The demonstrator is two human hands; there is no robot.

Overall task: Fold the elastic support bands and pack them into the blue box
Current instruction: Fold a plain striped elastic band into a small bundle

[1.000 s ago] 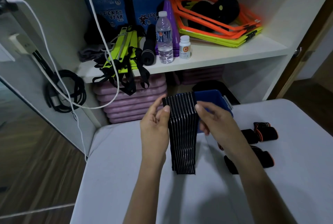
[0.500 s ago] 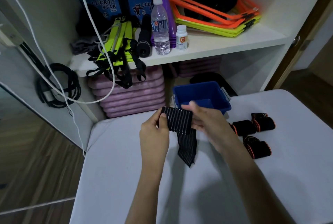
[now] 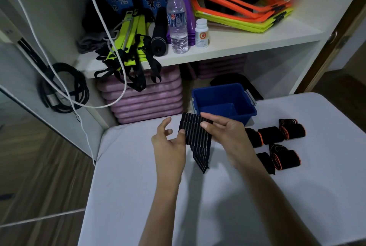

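A black elastic band with thin white stripes [image 3: 195, 135] is half folded above the white table [image 3: 138, 196]; its loose end hangs down toward the tabletop. My right hand [image 3: 223, 133] grips the folded top part, thumb over it. My left hand [image 3: 170, 140] has its fingers spread, with only the thumb tip touching the band's left edge. The blue box [image 3: 240, 111] stands open just behind my hands at the table's far edge; nothing shows inside it. Several black bands with orange trim [image 3: 277, 142] lie on the table to the right of my right hand.
Behind the table a white shelf [image 3: 227, 47] carries a water bottle [image 3: 177, 22], a small white pill bottle [image 3: 201, 33], yellow-green straps and orange hoops. Pink mats [image 3: 146, 97] are stacked under it. White and black cables [image 3: 65, 87] hang on the left.
The long band that both hands held stretched out has been folded over at the top. My left hand has loosened, its fingers now spread. The view has tilted down slightly.
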